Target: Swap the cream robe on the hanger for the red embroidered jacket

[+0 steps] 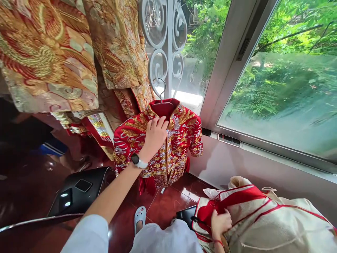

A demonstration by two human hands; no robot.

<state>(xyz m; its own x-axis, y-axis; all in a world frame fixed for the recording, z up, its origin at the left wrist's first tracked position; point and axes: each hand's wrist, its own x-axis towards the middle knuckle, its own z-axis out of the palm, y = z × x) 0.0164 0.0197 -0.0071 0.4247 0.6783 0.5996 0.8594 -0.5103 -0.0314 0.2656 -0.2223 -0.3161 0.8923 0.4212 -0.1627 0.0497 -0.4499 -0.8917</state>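
A red embroidered jacket (pixel 181 147) with gold and silver patterning hangs upright on a wire hanger (pixel 163 88), hooked at the scrolled metal window grille. My left hand (pixel 155 135), with a watch on its wrist, is at the jacket's collar, fingers bent over the front edge and closed on it. Low on the right, my right hand (pixel 221 223) lies on a cream cloth garment bag (pixel 284 225) with red trim. Its fingers are curled into the red and cream cloth and slightly blurred. Part of what they grip is hidden.
Gold embroidered garments (pixel 47 66) hang at the upper left. A black chair (pixel 79 189) with a phone on it stands below them. Another phone (pixel 229 140) lies on the windowsill. The floor (pixel 163 203) is red tile. Another person's leg shows at the far left.
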